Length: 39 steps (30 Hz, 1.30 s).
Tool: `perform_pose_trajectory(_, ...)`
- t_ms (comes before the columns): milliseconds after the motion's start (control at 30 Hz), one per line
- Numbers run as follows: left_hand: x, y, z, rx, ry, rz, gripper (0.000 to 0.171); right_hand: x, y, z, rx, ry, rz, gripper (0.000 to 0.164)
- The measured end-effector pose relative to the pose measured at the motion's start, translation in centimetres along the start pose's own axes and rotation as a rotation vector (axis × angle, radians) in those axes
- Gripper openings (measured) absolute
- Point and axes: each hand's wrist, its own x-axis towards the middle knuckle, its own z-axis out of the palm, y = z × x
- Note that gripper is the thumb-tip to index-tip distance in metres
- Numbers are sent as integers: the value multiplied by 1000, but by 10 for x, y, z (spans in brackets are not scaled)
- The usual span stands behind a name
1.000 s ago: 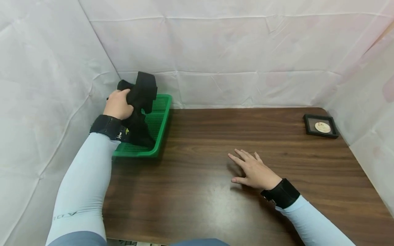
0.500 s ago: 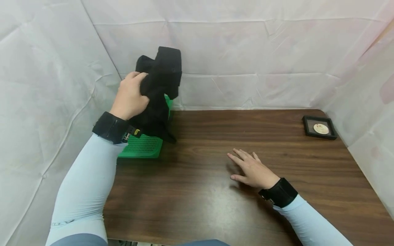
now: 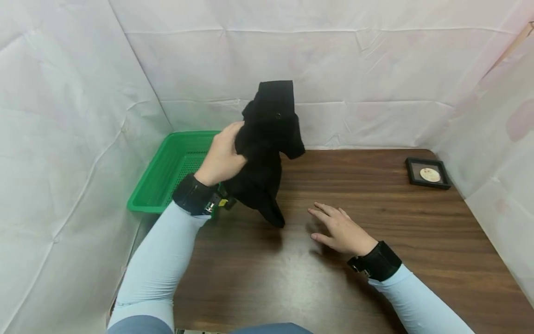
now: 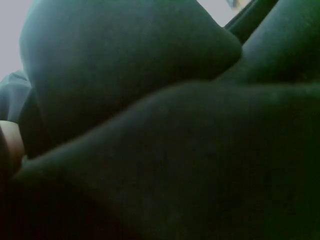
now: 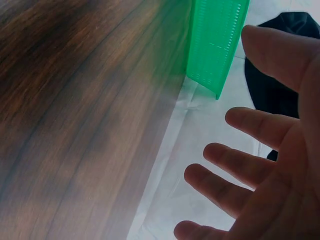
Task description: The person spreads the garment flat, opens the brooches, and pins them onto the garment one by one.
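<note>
— Left hand (image 3: 223,155), how placed?

— Left of the scene's middle, clenched round a bunched black cloth (image 3: 267,134). Grips it by the left side, thumb toward the near side, fingertips hidden among the folds.

— And the cloth, lying or hanging?

— Hanging over the brown table (image 3: 375,204), just right of the green basket (image 3: 143,190) at far left. Broad and square-edged at the top, tapering to a narrow tip below, with a small round mark on the upper part. Tip against the wood or just above? Impossible to tell.

— Anything from the left wrist view?

— Dark folds, close and blurred, across nearly all of it.

— Right hand (image 3: 342,230), then?

— Released, with fingers spread and pointing left. Right of the cloth, and nearer. Touching the wood or not: cannot tell. Bound at the wrist with a black band (image 3: 379,260), above a pale blue sleeve (image 3: 421,299).

— Farther off?

— At far right, a black frame (image 3: 410,172) round a pale disc (image 3: 430,175). Beyond, creased white sheeting (image 3: 313,60) to left, far side and right.
</note>
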Motion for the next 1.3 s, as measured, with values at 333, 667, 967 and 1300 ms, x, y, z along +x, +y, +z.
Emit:
perform_pose_trajectory(333, -18, 1, 65, -325, -126, -79, 60, -7, 3, -8, 34, -5, 46, 65)
perform_pose_trajectory(667, -49, 9, 127, -768, -241, -220, 57, -21, 14, -17, 24, 23, 108, 64)
perform_pose_trajectory(967, -68, -5, 155, -934, -368, -235, 60, -25, 21, -25, 58, -16, 171, 57)
perform_pose_trajectory(1300, -80, -32, 200, -967, -504, -268, 53, -27, 24, -28, 34, -7, 140, 35)
